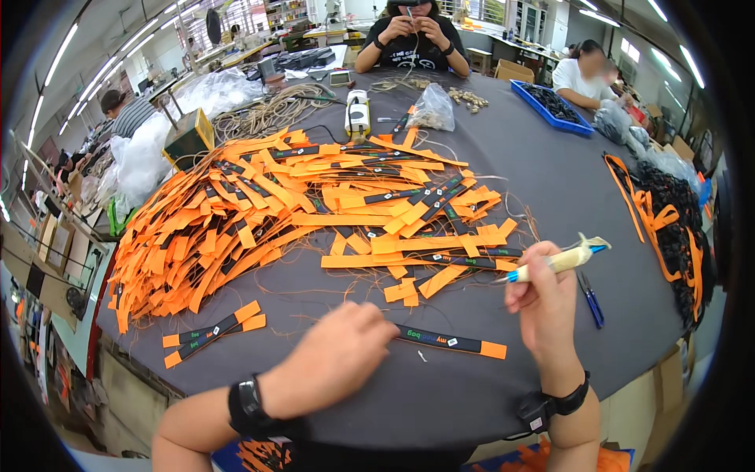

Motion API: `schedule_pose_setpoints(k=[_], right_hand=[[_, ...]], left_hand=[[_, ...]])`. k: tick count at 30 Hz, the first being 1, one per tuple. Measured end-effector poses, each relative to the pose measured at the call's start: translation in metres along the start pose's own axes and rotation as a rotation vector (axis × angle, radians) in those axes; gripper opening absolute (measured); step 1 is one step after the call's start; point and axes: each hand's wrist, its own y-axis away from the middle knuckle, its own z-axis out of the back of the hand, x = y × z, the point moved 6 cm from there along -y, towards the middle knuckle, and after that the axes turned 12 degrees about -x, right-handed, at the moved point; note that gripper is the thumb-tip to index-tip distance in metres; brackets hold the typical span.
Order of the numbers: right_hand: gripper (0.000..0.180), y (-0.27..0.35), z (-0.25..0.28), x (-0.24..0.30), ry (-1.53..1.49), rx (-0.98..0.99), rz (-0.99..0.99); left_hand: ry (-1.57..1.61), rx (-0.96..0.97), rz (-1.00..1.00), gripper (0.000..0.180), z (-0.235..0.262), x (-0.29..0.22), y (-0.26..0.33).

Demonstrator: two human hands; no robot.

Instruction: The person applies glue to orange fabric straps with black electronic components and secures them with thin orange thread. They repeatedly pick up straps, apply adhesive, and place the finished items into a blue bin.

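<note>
My left hand [342,350] is closed at the left end of a black webbing strip [440,340] with an orange end, lying flat near the table's front. Its fingers hide that end of the strip. My right hand [544,303], raised over the table to the right, grips a slim pen-like tool [565,259] wrapped in cream material, with blue showing near both ends. The tool's thin tip points left. Beyond both hands spreads a large heap of orange and black strips [228,228] with loose orange threads.
Two crossed strips [212,334] lie left of my left hand. Dark-blue-handled snips [590,300] rest at right. Farther back are a white and yellow device [357,114], a clear plastic bag [432,108] and a blue tray [554,108]. A co-worker [413,39] sits across the table.
</note>
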Motion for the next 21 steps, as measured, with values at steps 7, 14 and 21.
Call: schedule_pose_setpoints(k=[7,14,21], right_hand=[[0.015,0.027,-0.047,-0.038,0.223,0.231,-0.236],[0.014,0.033,-0.072,-0.082,0.407,0.343,-0.349],[0.015,0.028,-0.065,-0.094,0.318,0.188,-0.358]], left_hand=[[0.207,0.062,0.115,0.025,-0.008,0.044,0.005],[0.278,0.077,0.125,0.013,-0.013,0.053,-0.003],[0.342,0.053,0.182,0.009,-0.015,0.063,0.001]])
